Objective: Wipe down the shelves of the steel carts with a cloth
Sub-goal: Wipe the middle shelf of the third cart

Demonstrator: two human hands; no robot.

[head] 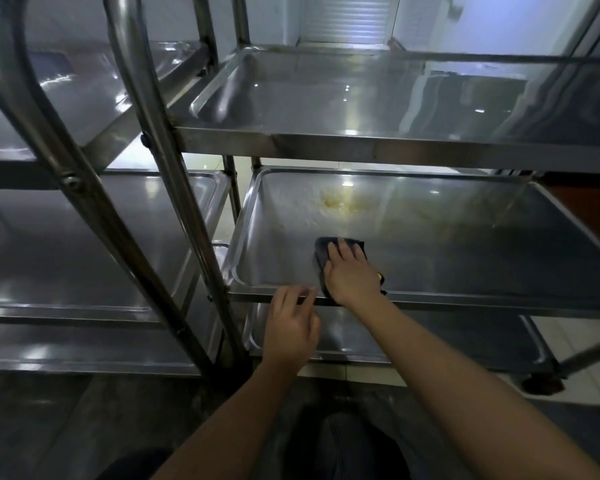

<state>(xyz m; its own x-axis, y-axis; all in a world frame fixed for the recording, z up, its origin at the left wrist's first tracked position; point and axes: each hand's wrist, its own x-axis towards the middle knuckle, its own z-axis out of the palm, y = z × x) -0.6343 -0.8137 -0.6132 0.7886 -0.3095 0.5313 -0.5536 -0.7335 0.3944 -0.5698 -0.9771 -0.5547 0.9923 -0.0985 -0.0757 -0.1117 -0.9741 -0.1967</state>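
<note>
both hands: right hand (352, 271) presses flat on dark cloth (323, 254) on middle shelf (465, 244), left hand (290, 327) loosely open, empty.

A dark cloth (326, 258) lies flat on the middle shelf (465, 244) of the right steel cart (361, 143), near the shelf's front edge, partly covered. That shelf is a shallow steel tray with a raised rim and a yellowish stain toward its far side. A second steel cart (84, 237) stands just left, shelves shiny.
</note>
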